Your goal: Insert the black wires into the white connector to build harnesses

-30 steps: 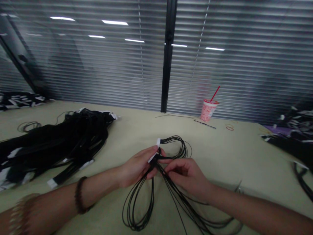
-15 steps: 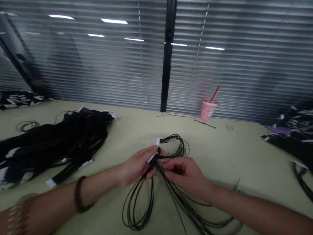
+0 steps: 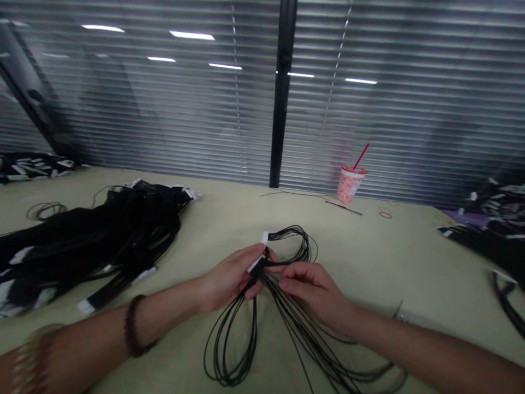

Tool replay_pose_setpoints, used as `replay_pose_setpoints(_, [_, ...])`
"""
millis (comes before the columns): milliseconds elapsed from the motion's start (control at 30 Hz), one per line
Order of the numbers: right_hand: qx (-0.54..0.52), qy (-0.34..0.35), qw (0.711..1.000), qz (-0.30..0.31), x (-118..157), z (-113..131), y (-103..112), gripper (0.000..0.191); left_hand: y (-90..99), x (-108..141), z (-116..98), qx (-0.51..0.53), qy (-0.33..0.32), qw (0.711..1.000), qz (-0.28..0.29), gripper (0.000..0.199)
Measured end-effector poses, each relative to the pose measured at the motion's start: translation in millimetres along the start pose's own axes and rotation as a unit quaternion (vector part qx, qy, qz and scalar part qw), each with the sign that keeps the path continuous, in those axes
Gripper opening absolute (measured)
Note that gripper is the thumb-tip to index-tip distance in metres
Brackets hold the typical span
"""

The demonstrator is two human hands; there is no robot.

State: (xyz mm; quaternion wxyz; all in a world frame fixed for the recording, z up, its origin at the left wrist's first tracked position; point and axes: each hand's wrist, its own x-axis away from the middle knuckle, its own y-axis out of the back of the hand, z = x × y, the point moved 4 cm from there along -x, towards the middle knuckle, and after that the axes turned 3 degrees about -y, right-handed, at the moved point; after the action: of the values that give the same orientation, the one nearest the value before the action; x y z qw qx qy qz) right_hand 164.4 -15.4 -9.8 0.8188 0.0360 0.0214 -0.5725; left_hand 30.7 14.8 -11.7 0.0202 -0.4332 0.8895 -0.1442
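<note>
My left hand [image 3: 233,274] is closed around a bundle of thin black cables [image 3: 240,350], with its thumb pressed on a white connector [image 3: 256,265]. A second white connector [image 3: 265,237] sticks up just beyond the thumb, and cable loops curve away from it to the right. My right hand [image 3: 314,287] has its fingers pinched together at the bundle's right side, beside the strands that fan out toward the lower right. Whether a single strand lies between those fingertips is too small to make out.
A heap of black cables with white ends [image 3: 135,230] lies on the table at left. At the back stand a pink cup with a red straw [image 3: 348,183] and a pen [image 3: 343,208]. Rubber bands [image 3: 384,213] lie nearby. More black cables [image 3: 492,241] are at right. Window blinds rise behind.
My right fingertips have shifted slightly to the right and curled closer together, and the strands under them have spread a little. My left hand has stayed in place.
</note>
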Motion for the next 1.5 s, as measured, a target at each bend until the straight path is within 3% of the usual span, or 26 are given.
replay_pose_setpoints(100, [0.008, -0.023, 1.000, -0.006, -1.4, -1.1, 1.7, 0.023, -0.4, 0.1, -1.4, 0.000, -0.008, 1.000, -0.002, 0.032])
replay_pose_setpoints(200, [-0.026, -0.063, 0.997, 0.037, -3.9, 8.0, 5.0, 0.011, 0.1, -0.2, -1.9, -0.008, 0.000, 1.000, -0.017, 0.034])
replay_pose_setpoints(333, [-0.096, -0.066, 0.991, 0.062, -1.0, 49.1, 22.0, 0.013, -2.6, -0.1, -0.8, -0.037, 0.038, 0.999, -0.003, 0.038])
replay_pose_setpoints(433, [-0.118, -0.020, 0.991, 0.057, 10.2, 90.1, 38.7, 0.009, -4.2, 0.4, -2.2, -0.048, 0.041, 0.998, 0.009, 0.038])
replay_pose_setpoints(500, [-0.114, 0.023, 0.993, 0.002, 19.8, 114.6, 51.6, 0.019, -4.5, 0.9, -3.1, -0.052, 0.046, 0.997, 0.017, 0.039])
replay_pose_setpoints(633, [-0.152, 0.115, 0.960, -0.204, 38.2, 148.5, 80.2, 0.062, -4.2, 1.7, -3.4, -0.058, 0.062, 0.996, 0.023, 0.042])
replay_pose_setpoints(700, [-0.170, 0.145, 0.940, -0.257, 41.7, 156.4, 90.6, 0.064, -3.8, 1.7, -3.1, -0.059, 0.061, 0.996, 0.021, 0.043])
replay_pose_setpoints(767, [-0.180, 0.171, 0.934, -0.257, 38.8, 159.2, 97.4, 0.055, -3.3, 1.4, -2.5, -0.058, 0.056, 0.997, 0.019, 0.043])
replay_pose_setpoints(900, [-0.157, 0.178, 0.953, -0.187, 19.6, 147.0, 98.1, 0.035, -2.3, 1.2, -1.4, -0.063, 0.059, 0.996, 0.026, 0.043])
replay_pose_setpoints(1000, [-0.088, 0.147, 0.977, -0.125, 3.4, 123.0, 84.4, 0.014, -2.7, 1.7, -2.9, -0.063, 0.065, 0.995, 0.038, 0.042])
replay_pose_setpoints(1167, [0.110, 0.071, 0.991, -0.035, -10.1, 69.2, 43.9, 0.018, -4.9, 3.1, -6.0, -0.065, 0.076, 0.994, 0.047, 0.039])
replay_pose_setpoints(1300, [0.261, 0.067, 0.963, 0.003, -8.5, 35.5, 20.8, 0.020, -5.3, 2.9, -5.9, -0.069, 0.073, 0.994, 0.052, 0.039])
replay_pose_setpoints(1400, [0.386, 0.121, 0.915, -0.010, -5.4, 21.7, 15.9, 0.019, -4.0, 2.5, -4.2, -0.070, 0.074, 0.993, 0.056, 0.038])
replay_pose_setpoints(1500, [0.444, 0.168, 0.880, -0.014, -3.9, 13.1, 15.3, 0.017, -1.2, 1.5, -1.9, -0.066, 0.074, 0.994, 0.055, 0.037])
